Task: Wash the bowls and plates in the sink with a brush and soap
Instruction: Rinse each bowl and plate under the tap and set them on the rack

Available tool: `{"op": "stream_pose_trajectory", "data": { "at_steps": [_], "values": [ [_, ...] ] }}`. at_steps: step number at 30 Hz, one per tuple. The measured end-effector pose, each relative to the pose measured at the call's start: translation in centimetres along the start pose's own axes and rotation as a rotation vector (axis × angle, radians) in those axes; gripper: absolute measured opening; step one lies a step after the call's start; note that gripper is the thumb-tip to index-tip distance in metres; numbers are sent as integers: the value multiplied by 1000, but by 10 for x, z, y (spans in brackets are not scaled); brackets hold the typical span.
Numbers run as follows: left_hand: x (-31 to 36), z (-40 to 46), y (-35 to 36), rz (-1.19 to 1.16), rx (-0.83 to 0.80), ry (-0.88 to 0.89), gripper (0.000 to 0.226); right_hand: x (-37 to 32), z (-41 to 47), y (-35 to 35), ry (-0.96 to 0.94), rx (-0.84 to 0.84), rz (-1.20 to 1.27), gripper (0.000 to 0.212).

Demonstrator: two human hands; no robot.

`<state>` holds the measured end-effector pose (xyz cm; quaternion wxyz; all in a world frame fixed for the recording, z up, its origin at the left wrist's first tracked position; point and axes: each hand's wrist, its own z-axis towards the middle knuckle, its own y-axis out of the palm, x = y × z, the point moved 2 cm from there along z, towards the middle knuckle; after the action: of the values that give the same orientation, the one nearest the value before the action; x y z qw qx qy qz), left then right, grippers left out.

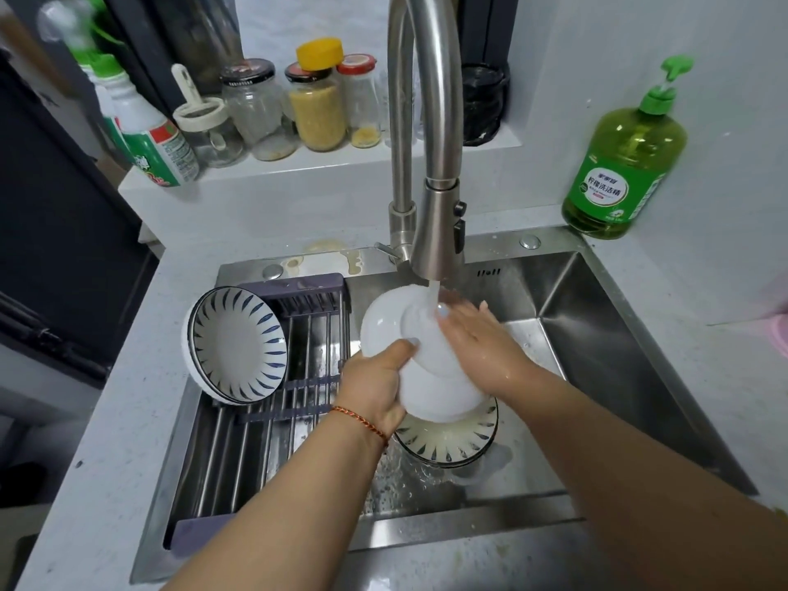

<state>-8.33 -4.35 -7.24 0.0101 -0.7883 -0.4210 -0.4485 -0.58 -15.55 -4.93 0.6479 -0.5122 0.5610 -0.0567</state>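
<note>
Left hand (375, 381) grips white bowl (422, 356) at its rim under tap (439, 232); right hand (482, 339) flat on it: stiff, breakable, likely slippery wet.

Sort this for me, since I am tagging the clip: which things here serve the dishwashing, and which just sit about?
In use:
white bowl, gripped by left hand, rubbed by right hand
steel faucet, running
patterned bowls in the steel sink
patterned bowls on the drying rack
green soap bottle

Lying about:
glass jars on the ledge
white spray bottle
</note>
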Motion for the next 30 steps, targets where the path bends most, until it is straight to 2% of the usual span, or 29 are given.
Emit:
{"op": "stream_pose_trajectory", "data": {
  "at_steps": [5,7,10,13,15,16,18,19,22,25,28,30],
  "values": [
    [-6,-1,2,144,-31,18,28,-26,14,13,-127,-167,130,49],
    [-7,-1,1,165,-50,20,31,-31,18,16,-125,-214,182,45],
    [-8,0,-5,202,-66,26,25,-27,27,13,-146,-258,92,47],
    [-6,-4,-8,285,-102,40,19,-2,47,5,10,-216,6,45],
    [-2,-4,-9,309,-117,50,18,23,55,3,168,-199,82,48],
    [2,-3,-10,310,-115,61,18,35,53,2,274,-185,220,52],
    [11,0,-12,287,-130,74,23,54,38,2,480,-178,660,61],
    [15,2,-12,266,-146,69,24,60,30,3,510,-184,858,59],
    [25,3,-6,253,-189,48,16,69,10,7,510,-153,1240,48],
    [32,10,2,278,-153,54,25,69,-1,15,514,-157,1511,54],
    [32,22,11,424,-59,168,27,72,-9,17,459,-133,1714,61],
    [29,26,20,655,3,342,29,75,-12,20,394,-160,1808,66]
  ]
}}
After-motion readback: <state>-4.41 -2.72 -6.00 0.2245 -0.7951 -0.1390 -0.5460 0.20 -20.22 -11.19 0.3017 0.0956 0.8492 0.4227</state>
